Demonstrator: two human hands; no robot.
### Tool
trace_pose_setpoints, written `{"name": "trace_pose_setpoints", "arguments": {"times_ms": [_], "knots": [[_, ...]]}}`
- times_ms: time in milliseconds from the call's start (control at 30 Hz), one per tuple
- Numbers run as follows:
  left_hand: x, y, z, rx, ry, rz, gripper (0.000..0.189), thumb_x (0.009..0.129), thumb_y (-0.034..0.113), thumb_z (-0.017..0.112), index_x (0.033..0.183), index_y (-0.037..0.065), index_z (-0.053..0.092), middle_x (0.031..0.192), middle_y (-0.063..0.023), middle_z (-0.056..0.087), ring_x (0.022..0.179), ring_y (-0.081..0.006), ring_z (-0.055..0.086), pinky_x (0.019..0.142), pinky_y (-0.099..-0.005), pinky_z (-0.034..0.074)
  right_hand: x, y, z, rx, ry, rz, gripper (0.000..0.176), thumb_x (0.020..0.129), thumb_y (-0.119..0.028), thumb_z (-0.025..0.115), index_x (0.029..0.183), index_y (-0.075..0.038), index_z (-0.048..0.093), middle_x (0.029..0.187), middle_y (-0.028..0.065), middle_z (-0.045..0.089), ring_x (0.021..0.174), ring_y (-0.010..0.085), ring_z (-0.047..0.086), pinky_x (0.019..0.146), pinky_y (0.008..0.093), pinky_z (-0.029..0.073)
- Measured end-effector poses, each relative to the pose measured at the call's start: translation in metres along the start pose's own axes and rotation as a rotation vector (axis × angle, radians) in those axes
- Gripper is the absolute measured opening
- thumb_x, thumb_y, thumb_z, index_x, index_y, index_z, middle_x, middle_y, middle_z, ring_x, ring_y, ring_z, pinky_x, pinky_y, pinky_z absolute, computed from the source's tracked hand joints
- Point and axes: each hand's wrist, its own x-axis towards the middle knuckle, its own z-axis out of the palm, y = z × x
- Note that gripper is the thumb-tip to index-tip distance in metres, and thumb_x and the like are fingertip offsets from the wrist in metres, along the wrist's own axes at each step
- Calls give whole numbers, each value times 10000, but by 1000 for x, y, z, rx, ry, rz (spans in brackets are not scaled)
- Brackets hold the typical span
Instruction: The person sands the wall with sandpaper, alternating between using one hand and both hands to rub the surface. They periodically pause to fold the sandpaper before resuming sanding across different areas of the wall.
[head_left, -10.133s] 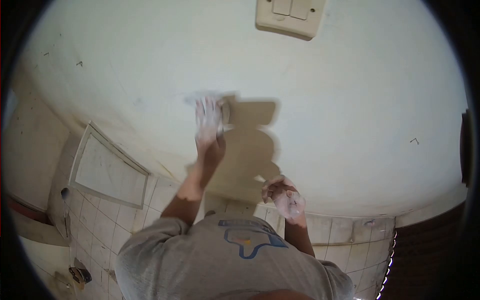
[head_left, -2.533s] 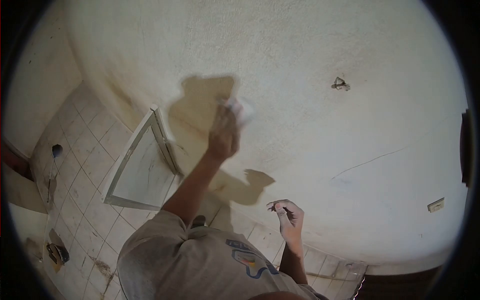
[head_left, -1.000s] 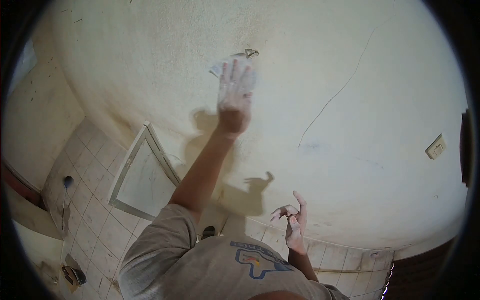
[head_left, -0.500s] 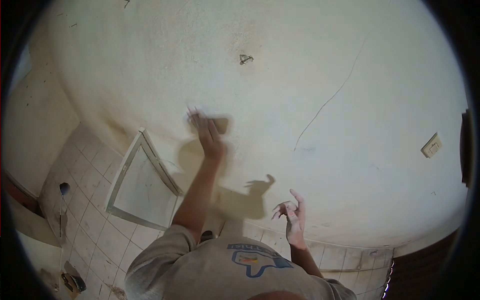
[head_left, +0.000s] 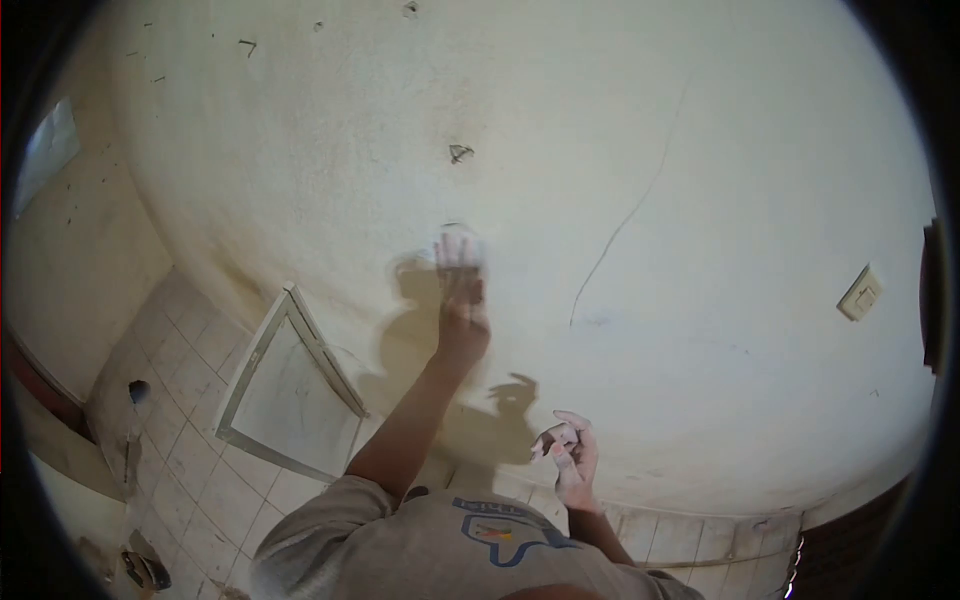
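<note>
My left hand (head_left: 462,290) lies against the pale wall (head_left: 760,200), its fingers stretched out and pointing up. Under the fingers is a small thin piece that looks like sandpaper (head_left: 456,232), mostly covered by the hand and blurred. White dust coats the fingertips. My right hand (head_left: 570,455) hovers lower down, apart from the wall, with loosely bent fingers spread from the thumb. Nothing shows in it, and it is dusty white too. Both hands cast shadows on the wall.
A framed panel (head_left: 232,420) leans at the wall's foot on the left, over the tiled floor (head_left: 190,450). A hole with broken edges (head_left: 460,153) is above my left hand. A long crack (head_left: 625,220) runs down the wall, and a light switch (head_left: 859,293) is at right.
My left hand has moved right across the wall, and its fingers now point more straight up. My right hand has dropped slightly and its fingers are more curled. The view has tilted up a little.
</note>
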Motion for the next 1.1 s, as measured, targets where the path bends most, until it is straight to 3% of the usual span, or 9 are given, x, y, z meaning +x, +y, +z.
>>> {"name": "trace_pose_setpoints", "arguments": {"times_ms": [167,333,467,500,567,733,833,933,1100], "knots": [[83,-1,-41,-157,350,12,571,1113,251,357,1597,-36,258,1704,-254,70,1588,-382,54,1276,-432,60,6,-19,-32,-49,-91,45,268,1033,-167,615,1238,5,598,858,68,668,781,130,641,714,272,510],[157,57,-77,-154,298,-15,560,1113,250,353,1611,11,260,1710,-227,85,1592,-357,38,1275,-415,94,26,-22,-53,-16,-143,27,196,1034,-153,603,1144,5,636,848,71,678,753,132,643,722,274,511],[79,29,-34,-25,-27,-199,540,1108,271,375,1576,4,342,1624,-237,360,1516,-357,329,1218,-369,250,31,-16,-61,-149,-172,-40,209,1029,-199,631,1045,9,645,801,85,680,734,158,660,707,300,531],[50,11,8,191,142,164,553,1066,198,399,1588,25,344,1679,-271,173,1562,-449,138,1273,-483,122,32,-12,-64,-232,-194,-72,237,1029,-225,643,1015,11,643,780,92,678,722,168,665,693,311,538],[-25,-2,27,349,-29,390,522,1097,241,389,1550,-18,381,1645,-301,255,1544,-423,234,1266,-459,160,45,-20,-81,-347,-293,-129,187,1013,-174,655,1000,12,656,785,87,683,741,173,676,711,318,548],[-36,-4,40,304,200,-20,534,1093,144,332,1589,-46,275,1632,-340,243,1546,-420,229,1266,-443,144,68,-65,-163,-348,-329,13,113,966,-86,676,1002,21,674,839,97,695,783,194,688,743,332,559],[29,0,0,-201,466,-151,515,1081,147,427,1550,-56,364,1658,-277,247,1552,-400,223,1255,-430,186,83,-101,-182,-270,-207,-19,204,961,-168,688,1016,28,670,867,117,691,777,206,679,732,337,550],[85,-8,-51,194,470,-219,523,1117,214,374,1548,-78,338,1660,-242,276,1540,-342,284,1242,-371,225,86,-104,-178,-205,-92,-113,388,972,-343,668,1032,39,657,866,137,677,749,214,659,708,339,533],[154,1,-95,-90,500,-154,503,1110,255,409,1464,-100,456,1538,-286,461,1476,-384,399,1197,-371,303,74,-99,-176,-393,-167,-76,262,916,-205,747,1014,33,698,856,116,694,768,188,662,730,315,516]]}}
